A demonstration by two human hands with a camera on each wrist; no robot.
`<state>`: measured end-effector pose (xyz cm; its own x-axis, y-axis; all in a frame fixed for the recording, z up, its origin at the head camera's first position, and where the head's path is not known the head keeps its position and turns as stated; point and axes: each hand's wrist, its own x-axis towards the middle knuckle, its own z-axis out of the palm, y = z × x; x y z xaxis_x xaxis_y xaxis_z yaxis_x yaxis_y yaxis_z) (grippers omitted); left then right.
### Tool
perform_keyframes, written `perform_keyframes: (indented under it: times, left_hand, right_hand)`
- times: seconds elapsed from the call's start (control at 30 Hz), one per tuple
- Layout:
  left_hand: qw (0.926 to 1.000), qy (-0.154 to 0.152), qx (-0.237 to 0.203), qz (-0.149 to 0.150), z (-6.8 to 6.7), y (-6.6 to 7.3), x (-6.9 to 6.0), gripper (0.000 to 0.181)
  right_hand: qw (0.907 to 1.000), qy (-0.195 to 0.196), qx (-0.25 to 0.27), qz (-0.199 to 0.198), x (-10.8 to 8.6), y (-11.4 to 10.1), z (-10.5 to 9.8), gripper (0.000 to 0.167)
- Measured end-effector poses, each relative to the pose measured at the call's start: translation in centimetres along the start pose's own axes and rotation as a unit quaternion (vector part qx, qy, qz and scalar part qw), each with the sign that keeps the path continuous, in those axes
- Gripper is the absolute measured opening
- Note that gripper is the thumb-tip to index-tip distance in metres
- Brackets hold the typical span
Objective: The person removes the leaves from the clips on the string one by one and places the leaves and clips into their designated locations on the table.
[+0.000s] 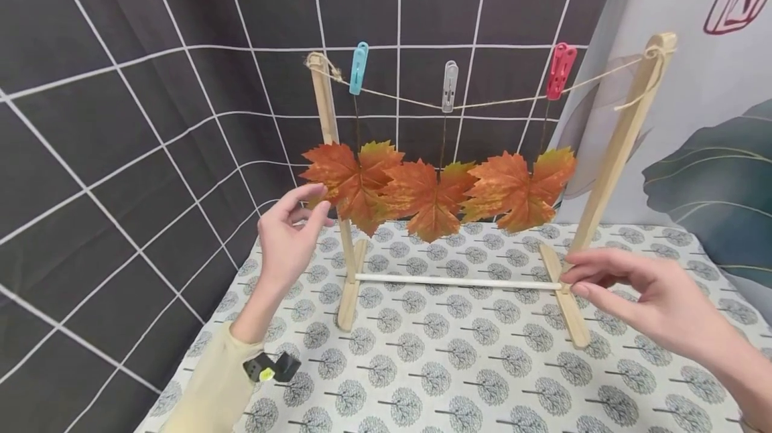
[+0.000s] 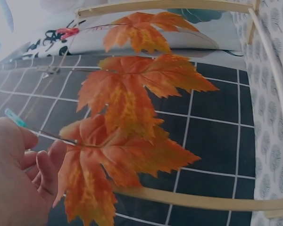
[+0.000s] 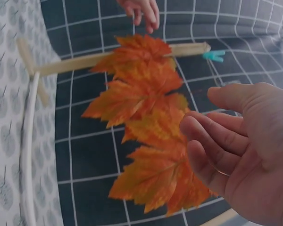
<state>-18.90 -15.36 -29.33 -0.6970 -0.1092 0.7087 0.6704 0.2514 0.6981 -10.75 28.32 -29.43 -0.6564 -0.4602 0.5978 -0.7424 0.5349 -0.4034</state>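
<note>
Three orange maple leaves hang in a row: the left leaf [image 1: 356, 181], the middle leaf [image 1: 431, 198] and the right leaf [image 1: 525, 188]. Above them a blue clothespin [image 1: 358, 68], a clear clothespin [image 1: 449, 86] and a red clothespin [image 1: 561, 71] clip their stems to a string [image 1: 500, 103]. My left hand [image 1: 289, 235] is beside the left leaf, fingers loosely bent and holding nothing; whether a fingertip touches the leaf I cannot tell. Low by the right post, my right hand [image 1: 645, 289] has loosely bent fingers with nothing between them, as the right wrist view shows.
The wooden frame has a left post [image 1: 324, 104], a right post [image 1: 621, 145] and a white rod [image 1: 458, 281] joining its feet. It stands on a tree-patterned cloth [image 1: 434, 366]. Dark gridded fabric [image 1: 151, 171] hangs behind and at left, a leaf-printed pale curtain [image 1: 669, 118] at right.
</note>
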Motion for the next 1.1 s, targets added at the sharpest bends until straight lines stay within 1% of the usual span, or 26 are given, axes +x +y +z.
perform_keyframes:
  times: [0.1,0.3,0.4,0.47,0.53,0.63,0.77,0.83,0.97,1.1]
  left_hand:
    - [0.9998,-0.001,-0.018,0.006,0.5,0.3,0.9,0.026]
    - [0.9992,0.007,-0.039,-0.008,1.6,0.8,2.2,0.023]
    - [0.9988,0.013,-0.044,-0.015,2.2,1.0,2.8,0.023]
    - [0.9986,0.012,-0.048,-0.015,2.5,1.0,3.2,0.023]
    - [0.9984,0.009,-0.053,-0.018,2.8,1.1,3.5,0.023]
    - [0.9984,0.007,-0.053,-0.02,3.0,1.2,3.8,0.023]
    - [0.9984,0.007,-0.052,-0.022,3.3,1.4,4.2,0.024]
    - [0.9984,0.008,-0.051,-0.023,3.4,1.5,4.4,0.024]
    - [0.9986,0.01,-0.047,-0.021,3.5,1.6,4.6,0.024]
    - [0.9988,0.014,-0.043,-0.02,3.8,1.6,4.8,0.022]
  right_hand:
    - [0.9998,-0.006,0.019,-0.003,0.7,-0.5,0.0,0.057]
    - [0.997,-0.004,0.069,-0.036,2.3,-1.2,0.0,0.055]
    - [0.9965,-0.014,0.067,-0.048,3.5,-1.9,-0.5,0.054]
    - [0.9956,-0.023,0.065,-0.063,4.6,-2.4,-0.8,0.052]
    - [0.9951,-0.037,0.062,-0.067,5.6,-3.0,-1.2,0.051]
    - [0.9935,-0.046,0.068,-0.079,7.2,-3.7,-1.6,0.049]
    - [0.9927,-0.052,0.083,-0.071,9.2,-4.6,-1.8,0.046]
    - [0.9912,-0.055,0.108,-0.053,10.1,-5.1,-1.8,0.044]
    - [0.9851,-0.061,0.159,-0.021,12.2,-5.8,-1.9,0.036]
    - [0.9845,-0.059,0.165,0.002,14.3,-6.1,-1.9,0.027]
